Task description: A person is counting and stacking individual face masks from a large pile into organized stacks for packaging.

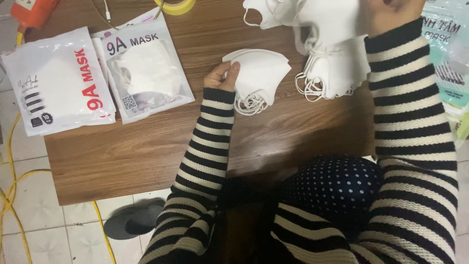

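On the brown wooden tabletop (146, 151) we pinched a small stack of folded white face masks (259, 73) in our left hand (222, 76), its long axis toward two o'clock, while our right hand (391, 14), at one o'clock, gripped another white mask (332, 19).

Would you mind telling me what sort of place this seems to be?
Probably a small home or workshop packing spot for face masks. A wooden table on a tiled floor holds loose white masks and filled mask bags, and the left hand pinches a small stack.
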